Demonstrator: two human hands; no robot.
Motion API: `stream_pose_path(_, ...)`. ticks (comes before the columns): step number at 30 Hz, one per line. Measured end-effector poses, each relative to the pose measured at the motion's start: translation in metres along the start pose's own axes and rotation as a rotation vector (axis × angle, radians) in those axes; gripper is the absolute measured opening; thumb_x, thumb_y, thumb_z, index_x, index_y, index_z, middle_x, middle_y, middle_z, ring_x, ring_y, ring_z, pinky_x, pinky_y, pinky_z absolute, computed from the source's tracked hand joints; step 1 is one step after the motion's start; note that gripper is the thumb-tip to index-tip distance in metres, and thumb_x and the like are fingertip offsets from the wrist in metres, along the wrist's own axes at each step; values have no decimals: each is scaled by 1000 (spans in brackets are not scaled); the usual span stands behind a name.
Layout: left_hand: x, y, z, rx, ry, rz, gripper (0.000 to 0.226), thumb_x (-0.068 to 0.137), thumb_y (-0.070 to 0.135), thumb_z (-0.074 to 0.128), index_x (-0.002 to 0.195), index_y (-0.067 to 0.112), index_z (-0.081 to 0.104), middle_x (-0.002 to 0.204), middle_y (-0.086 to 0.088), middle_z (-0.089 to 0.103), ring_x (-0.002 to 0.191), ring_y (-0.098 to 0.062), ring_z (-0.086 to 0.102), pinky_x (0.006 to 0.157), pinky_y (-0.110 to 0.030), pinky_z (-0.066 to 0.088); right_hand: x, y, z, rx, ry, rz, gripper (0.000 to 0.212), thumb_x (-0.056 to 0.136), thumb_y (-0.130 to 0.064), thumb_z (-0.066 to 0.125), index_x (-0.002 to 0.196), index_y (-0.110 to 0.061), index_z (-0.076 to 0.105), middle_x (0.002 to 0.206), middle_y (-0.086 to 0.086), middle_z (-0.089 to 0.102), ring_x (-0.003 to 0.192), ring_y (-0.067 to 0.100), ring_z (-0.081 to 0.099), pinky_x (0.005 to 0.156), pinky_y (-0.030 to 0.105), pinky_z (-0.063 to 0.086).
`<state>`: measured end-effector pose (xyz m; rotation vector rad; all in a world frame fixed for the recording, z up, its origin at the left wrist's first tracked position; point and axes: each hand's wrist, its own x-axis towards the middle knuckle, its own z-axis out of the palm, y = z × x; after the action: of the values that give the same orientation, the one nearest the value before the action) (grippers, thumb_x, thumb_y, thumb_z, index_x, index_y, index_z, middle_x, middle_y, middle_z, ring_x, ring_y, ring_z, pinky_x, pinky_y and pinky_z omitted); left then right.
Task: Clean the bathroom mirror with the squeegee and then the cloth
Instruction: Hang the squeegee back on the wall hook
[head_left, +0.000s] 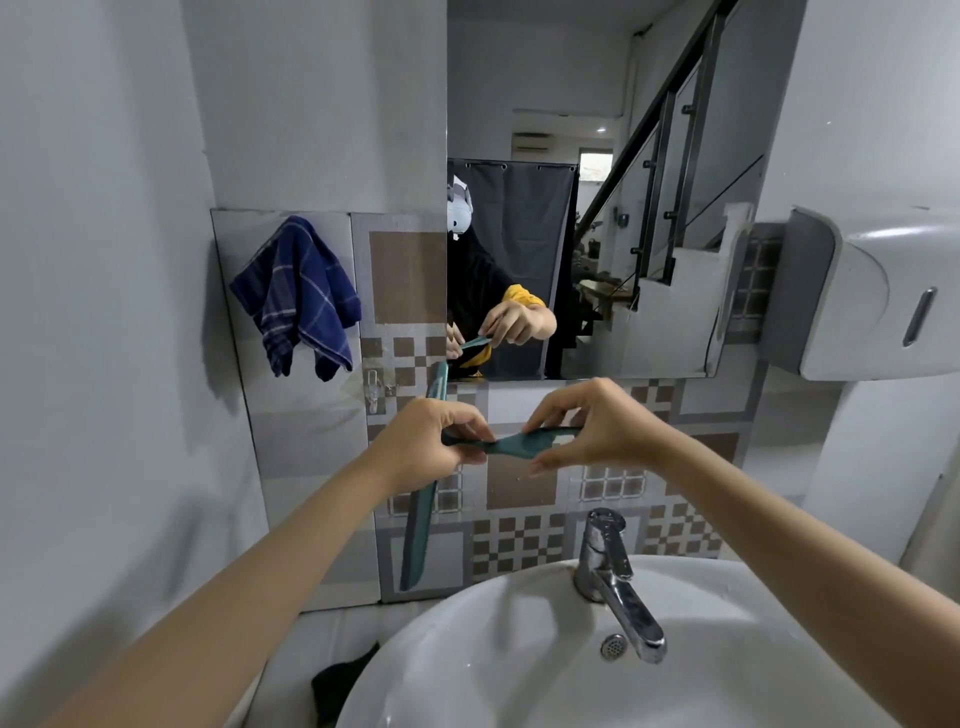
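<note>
Both hands, left hand (431, 441) and right hand (592, 431), pinch the teal squeegee (519, 444) at centre frame, fingers closed on its handle, readying it for the mirror (649, 156).

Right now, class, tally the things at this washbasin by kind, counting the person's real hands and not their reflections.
Hands: 2 (left, right)
Squeegee: 1
Blue checked cloth: 1
Mirror: 1
Tap: 1
Basin: 1
Wall dispenser: 1
Total: 8
</note>
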<state>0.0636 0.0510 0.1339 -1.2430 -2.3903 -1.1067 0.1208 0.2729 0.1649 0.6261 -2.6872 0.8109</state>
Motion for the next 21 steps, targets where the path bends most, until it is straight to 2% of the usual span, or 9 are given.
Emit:
stream_pose_path(3, -11, -8, 2, -68, 52, -48, 20, 72, 3, 74, 89, 14, 72, 85, 3, 73, 78, -9, 67, 77, -25, 55, 11, 1, -1, 82, 48, -17, 37, 63, -24, 88, 97, -19, 72, 94, -1, 71, 58, 1, 60, 53, 16, 48)
stream_pose_path(6, -24, -21, 3, -132, 158, -105, 22, 71, -1, 73, 85, 16, 71, 83, 3, 73, 77, -10, 68, 77, -26, 55, 23, 7, 8, 206, 218, -31, 37, 67, -25, 85, 101, -25, 70, 99, -4, 70, 73, 17, 64, 67, 25, 56)
stream_pose_path(9, -37, -35, 4, -130, 284, -149, 32, 69, -2, 75, 79, 28, 68, 78, 13, 71, 74, -7, 67, 74, -21, 54, 38, 13, 32, 461, 349, 29, 31, 76, -21, 78, 105, -24, 68, 95, 5, 71, 75, 18, 68, 71, 35, 59)
stream_pose_path(11, -43, -45, 6, -126, 338, -184, 31, 70, -1, 74, 81, 28, 68, 81, 12, 70, 76, -6, 66, 74, -18, 53, 48, 11, 53, 638, 372, 96, 28, 79, -15, 75, 105, -22, 66, 88, 10, 72, 78, 20, 71, 73, 39, 61)
stream_pose_path(13, -49, -54, 9, -111, 373, -195, 27, 73, 0, 72, 87, 22, 69, 85, 7, 70, 79, -6, 66, 74, -17, 53, 60, 6, 74, 720, 384, 112, 27, 81, -7, 72, 104, -19, 65, 83, 11, 70, 78, 20, 71, 71, 36, 60)
stream_pose_path(15, -55, -65, 12, -90, 412, -203, 26, 75, -2, 70, 90, 19, 69, 87, 9, 69, 81, -5, 64, 73, -15, 52, 74, -1, 91, 780, 382, 115, 27, 82, -2, 71, 103, -17, 64, 85, 10, 71, 77, 18, 70, 68, 32, 59)
stream_pose_path(19, -69, -86, 12, -61, 494, -235, 28, 77, -5, 67, 96, 14, 68, 89, 9, 67, 84, -4, 63, 72, -12, 50, 99, -13, 117, 858, 366, 106, 34, 81, 2, 71, 108, -17, 61, 89, 9, 72, 80, 19, 72, 66, 31, 59)
stream_pose_path(21, -75, -96, 12, -48, 527, -259, 30, 77, -5, 66, 100, 15, 66, 89, 8, 66, 85, -4, 62, 73, -14, 51, 110, -17, 128, 869, 350, 98, 39, 81, 2, 70, 111, -20, 58, 89, 8, 72, 80, 16, 72, 63, 26, 58)
